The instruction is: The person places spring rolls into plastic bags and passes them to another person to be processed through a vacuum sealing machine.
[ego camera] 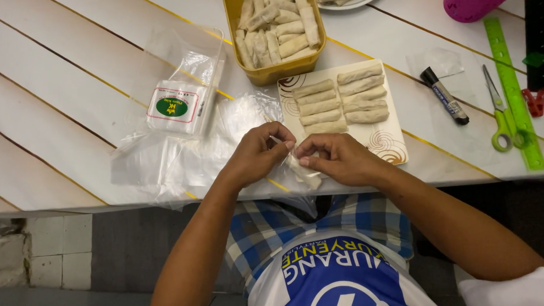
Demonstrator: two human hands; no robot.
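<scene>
Spanning the view, the worktop [59,94] carried a yellow tub [281,71] and a square plate [386,140] of spring rolls [342,102]. At its near edge, the left hand [257,155] and right hand [338,160] pinched a small clear bag [303,173] holding rolls.

Beside the matt cream square plate [387,144] lies clear, glossy, crinkled plastic bag film [164,163]. The rolls [342,99] on the plate look matt, floury and slightly rough. Above the plate stands a smooth yellow plastic tub [269,71]. The table [53,100] under the plate looks smooth and faintly glossy.
</scene>
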